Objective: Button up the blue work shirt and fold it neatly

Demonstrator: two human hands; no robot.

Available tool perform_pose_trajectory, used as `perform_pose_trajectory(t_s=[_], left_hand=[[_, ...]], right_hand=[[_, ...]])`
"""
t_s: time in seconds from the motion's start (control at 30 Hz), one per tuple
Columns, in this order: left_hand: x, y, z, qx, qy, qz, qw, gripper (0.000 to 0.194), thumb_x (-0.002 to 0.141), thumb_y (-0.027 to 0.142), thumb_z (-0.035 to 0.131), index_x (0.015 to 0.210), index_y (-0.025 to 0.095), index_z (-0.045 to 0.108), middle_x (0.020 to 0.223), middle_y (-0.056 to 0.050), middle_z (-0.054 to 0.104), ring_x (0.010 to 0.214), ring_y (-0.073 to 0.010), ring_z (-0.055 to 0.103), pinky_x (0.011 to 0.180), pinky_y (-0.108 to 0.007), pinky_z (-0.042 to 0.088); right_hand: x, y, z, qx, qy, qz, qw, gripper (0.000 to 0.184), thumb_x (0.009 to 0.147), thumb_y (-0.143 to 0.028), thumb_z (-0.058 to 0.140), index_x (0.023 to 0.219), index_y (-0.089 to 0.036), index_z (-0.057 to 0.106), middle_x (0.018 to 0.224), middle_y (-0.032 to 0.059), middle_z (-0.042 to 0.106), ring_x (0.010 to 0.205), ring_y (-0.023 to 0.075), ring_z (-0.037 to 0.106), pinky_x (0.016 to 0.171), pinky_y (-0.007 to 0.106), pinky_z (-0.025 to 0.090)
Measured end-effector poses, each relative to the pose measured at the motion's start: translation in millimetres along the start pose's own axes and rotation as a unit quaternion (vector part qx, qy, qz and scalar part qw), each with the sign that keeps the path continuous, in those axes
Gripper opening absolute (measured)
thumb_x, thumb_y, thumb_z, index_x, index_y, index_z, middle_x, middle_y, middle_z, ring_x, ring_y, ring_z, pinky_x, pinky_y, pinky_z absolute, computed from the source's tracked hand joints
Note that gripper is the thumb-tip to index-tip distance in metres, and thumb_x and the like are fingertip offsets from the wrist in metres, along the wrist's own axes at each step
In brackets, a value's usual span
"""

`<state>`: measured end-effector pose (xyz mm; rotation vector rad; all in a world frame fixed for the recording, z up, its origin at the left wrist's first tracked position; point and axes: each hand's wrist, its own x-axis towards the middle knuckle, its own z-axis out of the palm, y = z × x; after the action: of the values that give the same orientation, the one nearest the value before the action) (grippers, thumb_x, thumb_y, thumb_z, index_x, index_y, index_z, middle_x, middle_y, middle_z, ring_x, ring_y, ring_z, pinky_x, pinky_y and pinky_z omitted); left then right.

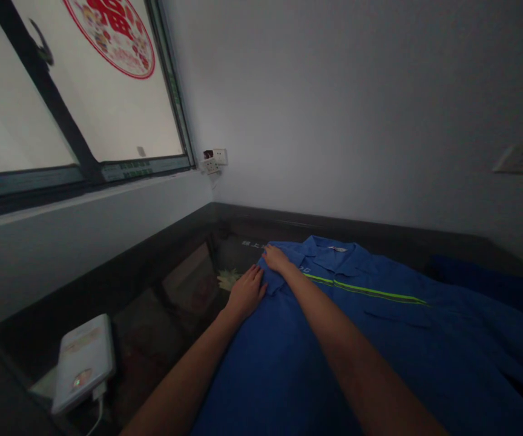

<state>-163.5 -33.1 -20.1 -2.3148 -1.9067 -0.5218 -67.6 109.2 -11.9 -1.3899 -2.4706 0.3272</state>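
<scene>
A blue work shirt (pixel 379 339) with a thin yellow-green stripe lies spread flat on a dark glossy table (pixel 171 290), its collar toward the far wall. My left hand (pixel 246 292) rests flat at the shirt's left edge, fingers stretched out over the fabric and the tabletop. My right hand (pixel 276 257) lies further ahead on the shirt's shoulder near the collar, fingers pressed down on the cloth. Neither hand lifts the shirt.
A white power bank (pixel 84 360) with a cable lies at the table's near left. A window with a red round decoration (pixel 111 33) fills the left wall. Wall sockets (pixel 213 160) sit in the corner, another socket (pixel 522 158) at right. Dark blue cloth (pixel 493 281) lies at far right.
</scene>
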Motion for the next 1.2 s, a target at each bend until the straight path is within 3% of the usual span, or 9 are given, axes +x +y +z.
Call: perform_pose_trajectory(t_s=[0.2,0.33,0.43,0.57,0.7,0.77,0.93,1.2], left_hand=[[-5,6,7.4,0.026,-0.027,-0.029,0.999,0.049,0.090,0.032,0.041,0.136,0.014,0.044,0.145,-0.014,0.038,0.137,-0.0276,0.030,0.112,-0.045,0.026],[-10,9,7.2,0.027,-0.042,-0.036,0.998,0.052,0.091,0.035,0.038,0.140,0.016,0.040,0.147,-0.015,0.035,0.138,-0.0285,0.026,0.112,-0.048,0.023],[-11,12,1.6,0.024,-0.034,-0.028,0.999,0.049,0.090,0.034,0.042,0.138,0.026,0.042,0.146,-0.010,0.039,0.138,-0.0292,0.027,0.112,-0.052,0.020],[-6,19,-9.0,0.026,0.011,0.020,0.999,0.039,0.090,0.029,0.043,0.127,0.025,0.055,0.141,-0.010,0.045,0.136,-0.0261,0.032,0.115,-0.051,0.014],[1,20,-7.3,-0.008,0.028,0.053,0.998,0.037,0.093,0.025,0.036,0.122,0.019,0.059,0.137,-0.012,0.049,0.133,-0.0214,0.037,0.115,-0.044,0.020],[3,18,-1.2,-0.014,0.018,0.044,0.999,0.039,0.093,0.024,0.037,0.128,0.019,0.054,0.139,-0.012,0.048,0.134,-0.0219,0.037,0.113,-0.044,0.025],[2,14,11.6,0.023,-0.008,0.022,0.999,0.047,0.093,0.033,0.039,0.138,0.019,0.042,0.147,-0.013,0.036,0.138,-0.0257,0.028,0.113,-0.044,0.025],[0,15,8.5,0.039,-0.055,0.032,0.997,0.051,0.094,0.051,0.030,0.142,0.034,0.033,0.151,-0.006,0.028,0.140,-0.0264,0.022,0.112,-0.046,0.023]], right_hand=[[10,13,12,-0.021,-0.022,0.026,0.999,0.056,0.096,-0.039,0.032,0.143,-0.011,0.032,0.151,0.0104,0.026,0.140,0.0254,0.019,0.112,0.048,0.013],[11,15,14,-0.028,-0.019,0.026,0.999,0.057,0.095,-0.044,0.028,0.144,-0.014,0.031,0.152,0.0079,0.024,0.141,0.0241,0.016,0.113,0.049,0.009],[10,15,15,-0.022,-0.001,0.020,1.000,0.057,0.095,-0.044,0.030,0.144,-0.015,0.032,0.152,0.0082,0.027,0.141,0.0227,0.016,0.113,0.048,0.008],[7,18,9,0.034,0.087,0.004,0.996,0.052,0.095,-0.039,0.031,0.141,-0.016,0.037,0.149,0.0080,0.033,0.141,0.0204,0.016,0.112,0.045,0.015],[-2,26,-8,0.061,0.177,-0.009,0.982,0.045,0.095,-0.027,0.028,0.135,-0.014,0.047,0.144,0.0072,0.042,0.138,0.0163,0.024,0.112,0.037,0.018],[-10,32,-15,0.037,0.149,-0.017,0.988,0.044,0.095,-0.025,0.030,0.133,-0.014,0.050,0.143,0.0076,0.044,0.137,0.0167,0.027,0.111,0.035,0.020],[-29,43,-19,-0.056,-0.003,-0.032,0.998,0.046,0.093,-0.028,0.033,0.136,-0.020,0.046,0.148,0.0083,0.035,0.137,0.0224,0.028,0.111,0.042,0.021],[-31,53,-11,-0.068,-0.049,-0.032,0.996,0.051,0.095,-0.034,0.027,0.145,-0.026,0.029,0.154,0.0047,0.020,0.141,0.0224,0.015,0.112,0.049,0.010]])
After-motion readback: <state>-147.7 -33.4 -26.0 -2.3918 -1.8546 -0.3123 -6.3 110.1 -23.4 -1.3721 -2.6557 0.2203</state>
